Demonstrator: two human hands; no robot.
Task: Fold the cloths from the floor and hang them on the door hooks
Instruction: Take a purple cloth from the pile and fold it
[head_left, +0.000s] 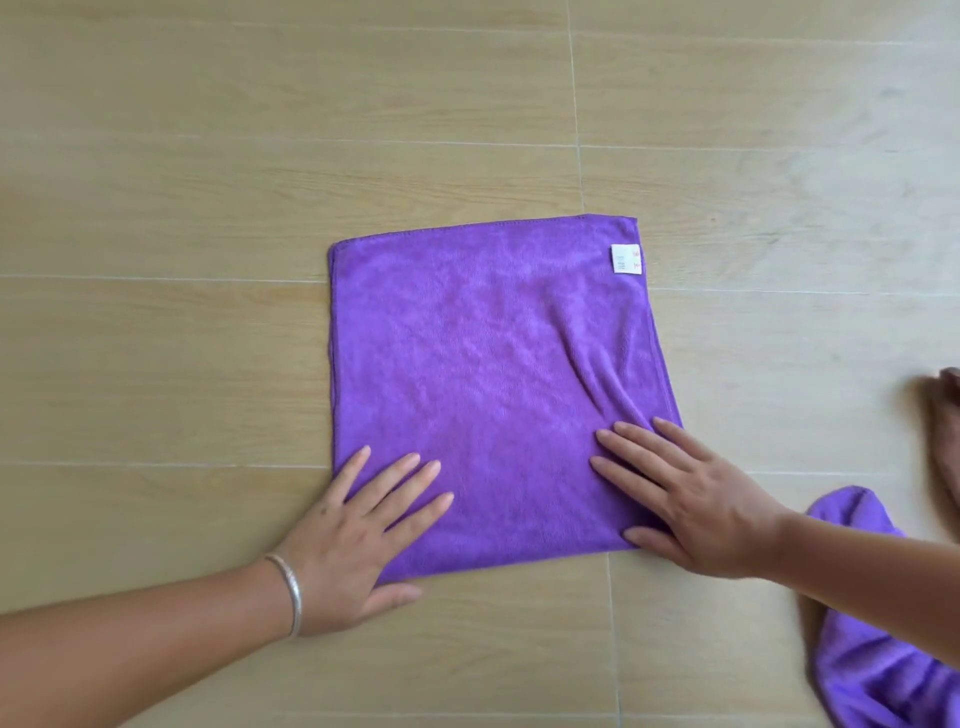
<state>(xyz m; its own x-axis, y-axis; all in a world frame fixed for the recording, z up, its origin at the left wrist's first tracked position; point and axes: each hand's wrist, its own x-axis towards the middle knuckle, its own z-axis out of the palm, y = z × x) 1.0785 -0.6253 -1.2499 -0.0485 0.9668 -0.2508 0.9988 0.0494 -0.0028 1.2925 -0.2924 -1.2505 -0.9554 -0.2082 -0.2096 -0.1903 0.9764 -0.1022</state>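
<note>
A purple cloth (483, 353) lies spread flat on the wooden floor in the middle of the head view, with a small white label (626, 259) at its far right corner. My left hand (363, 525), with a silver bangle on the wrist, presses flat on the cloth's near left corner, fingers straight. My right hand (685, 499) presses flat on the near right corner, where the fabric is slightly wrinkled. A second purple cloth (878, 639) lies crumpled at the lower right, partly behind my right forearm and cut off by the frame edge.
Light wood-look floor tiles (208, 208) fill the whole view. A blurred brown shape (948, 431) sits at the right edge; what it is cannot be told. No door or hooks are in view.
</note>
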